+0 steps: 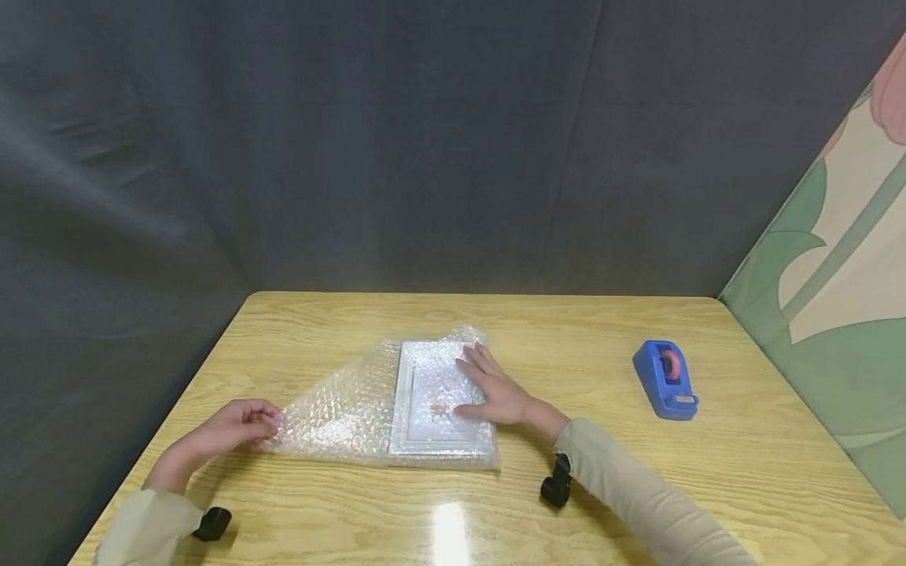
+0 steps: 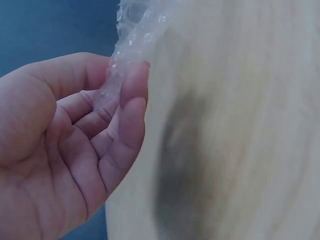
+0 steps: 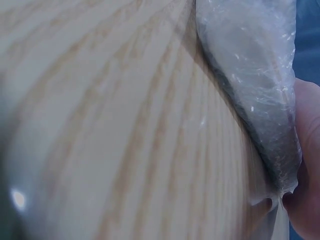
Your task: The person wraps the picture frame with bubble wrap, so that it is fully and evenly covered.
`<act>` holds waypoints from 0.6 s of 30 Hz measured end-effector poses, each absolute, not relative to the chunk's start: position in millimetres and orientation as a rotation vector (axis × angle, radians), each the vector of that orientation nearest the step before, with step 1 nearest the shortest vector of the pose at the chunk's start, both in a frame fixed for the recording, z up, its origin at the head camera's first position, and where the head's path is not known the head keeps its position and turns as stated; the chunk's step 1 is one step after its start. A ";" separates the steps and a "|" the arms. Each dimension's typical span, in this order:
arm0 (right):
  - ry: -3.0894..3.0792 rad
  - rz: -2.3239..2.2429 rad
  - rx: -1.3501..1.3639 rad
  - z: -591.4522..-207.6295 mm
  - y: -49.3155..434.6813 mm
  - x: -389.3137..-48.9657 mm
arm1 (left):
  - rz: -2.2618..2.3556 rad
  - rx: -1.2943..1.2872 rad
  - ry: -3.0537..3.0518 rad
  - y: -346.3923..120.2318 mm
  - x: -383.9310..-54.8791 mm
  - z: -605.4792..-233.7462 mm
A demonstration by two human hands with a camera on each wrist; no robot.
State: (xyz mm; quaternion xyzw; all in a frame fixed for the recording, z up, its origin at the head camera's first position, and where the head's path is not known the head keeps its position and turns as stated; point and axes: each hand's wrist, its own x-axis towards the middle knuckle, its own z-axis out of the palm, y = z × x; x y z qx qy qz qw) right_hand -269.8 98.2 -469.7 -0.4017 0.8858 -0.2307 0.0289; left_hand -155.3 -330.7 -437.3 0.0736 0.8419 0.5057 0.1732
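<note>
A white picture frame (image 1: 432, 428) lies on the table under clear bubble wrap (image 1: 340, 417), which stretches out to the left in a tapering flap. At the tip of that flap my left hand (image 1: 237, 424) pinches the wrap between thumb and fingers. The left wrist view shows the crumpled bubble wrap (image 2: 132, 42) passing between the fingertips of the left hand (image 2: 75, 135). My right hand (image 1: 499, 393) rests with spread fingers on the wrapped frame's right side. In the right wrist view, the wrapped edge (image 3: 255, 75) stands beside part of the right hand (image 3: 307, 150).
A blue tape dispenser (image 1: 665, 381) with a pink roll sits on the right part of the wooden table (image 1: 566, 338). Dark curtain (image 1: 425, 157) hangs behind and to the left. A flower-patterned panel (image 1: 835, 314) borders the right side.
</note>
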 end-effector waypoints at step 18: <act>2.742 -0.707 -1.231 -470.6 98.2 -269.4 | 1.661 0.424 2.566 -253.0 -161.0 -380.0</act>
